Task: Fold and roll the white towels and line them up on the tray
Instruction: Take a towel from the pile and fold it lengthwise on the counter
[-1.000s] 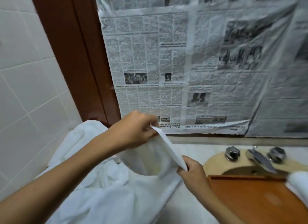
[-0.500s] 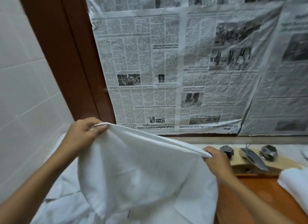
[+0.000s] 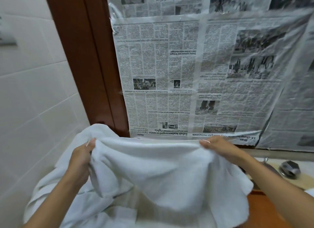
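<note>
Step in hand: opening one towel [image 3: 161, 168] out before the first fold. It is off the counter, hung by its far edge between both hands. The body sags toward the near side over the pile [image 3: 56, 202] of other white towels at near left. Its right flank droops in front of the tray [image 3: 265, 210].

To do this well (my judgement, not observed):
- Draw the far edge taut and level.
- Find the true corners. The left grip looks bunched, not on a clean corner.
- Shake out the sag so the cloth hangs square.
- Bring edge to edge only once the hem runs straight, since a skewed first fold likely gives a lopsided roll.
- Watch the low edge, which could drag on the pile and pull another towel along.

Left hand [image 3: 79, 161]: fingers [image 3: 90, 143] curled, gripping a gathered wad at the left end of the edge.

Right hand [image 3: 220, 149]: fingertips pinch the hem at its right end. How the fingers lie under the cloth I cannot tell.

Tray: brown wood, near right, mostly hidden by the towel and right arm. Whether it holds any rolls I cannot tell.

Tap knob [image 3: 289, 169] at far right. Newspaper [image 3: 169, 75] covers the wall behind.
</note>
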Demonstrator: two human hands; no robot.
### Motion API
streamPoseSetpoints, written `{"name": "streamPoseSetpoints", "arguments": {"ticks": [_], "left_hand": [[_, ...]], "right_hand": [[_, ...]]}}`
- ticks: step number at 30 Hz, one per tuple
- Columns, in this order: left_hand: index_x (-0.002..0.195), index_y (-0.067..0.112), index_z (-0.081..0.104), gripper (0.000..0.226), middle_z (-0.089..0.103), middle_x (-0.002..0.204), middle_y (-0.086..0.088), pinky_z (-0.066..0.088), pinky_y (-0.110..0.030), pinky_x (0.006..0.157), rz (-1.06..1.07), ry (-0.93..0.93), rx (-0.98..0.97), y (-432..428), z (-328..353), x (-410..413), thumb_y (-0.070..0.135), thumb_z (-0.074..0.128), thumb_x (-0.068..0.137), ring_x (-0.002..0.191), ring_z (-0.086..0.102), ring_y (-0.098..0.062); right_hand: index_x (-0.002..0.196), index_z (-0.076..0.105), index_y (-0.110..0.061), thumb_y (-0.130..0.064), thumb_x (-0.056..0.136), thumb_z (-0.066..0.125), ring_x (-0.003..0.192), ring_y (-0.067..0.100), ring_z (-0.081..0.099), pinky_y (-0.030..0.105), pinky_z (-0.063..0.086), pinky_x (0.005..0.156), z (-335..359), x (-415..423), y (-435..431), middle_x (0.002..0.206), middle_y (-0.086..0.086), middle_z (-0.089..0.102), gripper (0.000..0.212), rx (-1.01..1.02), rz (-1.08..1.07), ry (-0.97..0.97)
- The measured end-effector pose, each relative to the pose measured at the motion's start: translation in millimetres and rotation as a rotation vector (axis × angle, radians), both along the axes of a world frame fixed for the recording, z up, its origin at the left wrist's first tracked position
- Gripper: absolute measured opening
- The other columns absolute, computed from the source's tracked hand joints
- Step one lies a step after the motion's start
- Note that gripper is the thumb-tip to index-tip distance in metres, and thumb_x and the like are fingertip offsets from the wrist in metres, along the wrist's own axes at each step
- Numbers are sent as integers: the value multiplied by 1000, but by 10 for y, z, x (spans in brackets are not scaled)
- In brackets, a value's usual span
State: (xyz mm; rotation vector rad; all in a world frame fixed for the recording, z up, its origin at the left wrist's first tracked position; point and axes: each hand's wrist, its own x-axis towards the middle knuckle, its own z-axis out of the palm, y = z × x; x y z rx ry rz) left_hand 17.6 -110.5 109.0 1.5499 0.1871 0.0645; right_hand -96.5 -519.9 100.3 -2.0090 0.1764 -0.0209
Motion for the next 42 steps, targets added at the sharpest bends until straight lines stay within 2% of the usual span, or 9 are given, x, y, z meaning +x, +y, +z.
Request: {"name": "streamPoseSetpoints", "arguments": {"ticks": [3, 9, 14, 20, 24, 28, 34, 39, 42], "left_hand": [[107, 13, 65, 19, 66, 93, -2, 45, -32, 80, 29, -10, 3, 0, 68, -19, 28, 56, 99, 85, 59, -18], [57, 19, 67, 41, 65, 62, 5, 40, -32, 67, -249, -97, 398, 140, 3, 15, 24, 61, 96, 68, 55, -21], [58, 9, 56, 42, 51, 55, 2, 32, -32, 57, -127, -370, 627, 140, 413, 115, 38, 65, 86, 58, 45, -21], [57, 11, 50, 49, 47, 56, 6, 37, -19, 50, -428, -440, 235, 85, 696, -667, 49, 66, 83, 52, 46, -8], [58, 31, 52, 46, 52, 55, 13, 33, -21, 57, -736, -280, 586, -431, -212, -1138, 73, 41, 74, 56, 48, -1], [71, 27, 49, 45, 68, 85, 0, 34, -32, 68, -977, -114, 810, -1049, -1287, -1605, 66, 39, 91, 88, 61, -22], [88, 34, 68, 29, 73, 102, 13, 51, -30, 94, -1157, 104, 500, -1081, -1910, -1975, 60, 54, 88, 98, 65, 0], [103, 21, 74, 36, 70, 109, 10, 39, -15, 92, -527, -198, 666, -581, -2145, -1483, 48, 55, 88, 106, 59, -7], [112, 15, 68, 27, 63, 128, -5, 37, -31, 101, -375, -138, 906, -354, -2292, -1003, 28, 66, 88, 120, 54, -27]], "right_hand": [[57, 34, -18, -25, 95, 63, 52, 10, 24, 26, 20, 53, -47, 62, -88, 58, 0, 27, 48, -48, 115, 106], [57, 44, -15, -32, 90, 62, 67, 22, 58, 30, 41, 60, -56, 375, -151, 59, 0, 48, 42, -975, -155, 270], [84, 65, 3, -18, 96, 60, 56, 31, 66, 37, 56, 53, 188, 581, 72, 64, 17, 69, 25, -136, -532, 115], [104, 66, -23, -12, 103, 44, 89, 14, 66, 24, 53, 67, 289, 303, 437, 102, 2, 68, 25, 371, -550, -465], [128, 53, -19, -21, 101, 48, 99, 28, 65, 34, 50, 74, -661, 4, 645, 127, 12, 62, 27, 634, -582, -132], [114, 59, -9, -41, 93, 56, 83, 32, 64, 37, 47, 74, -1424, -460, 1096, 101, 18, 66, 38, 927, -624, 275], [77, 65, -4, -23, 85, 69, 75, 27, 62, 36, 46, 70, -1990, -1129, 1307, 77, 22, 67, 21, 507, -650, 559], [57, 52, -10, -5, 82, 56, 55, 20, 42, 31, 30, 57, -1881, -1289, 1245, 52, 7, 48, 26, 314, -617, 567], [69, 59, -2, -4, 90, 51, 51, 22, 56, 30, 43, 53, -1712, -1346, 1247, 59, 9, 61, 23, 355, -689, 423]]}}
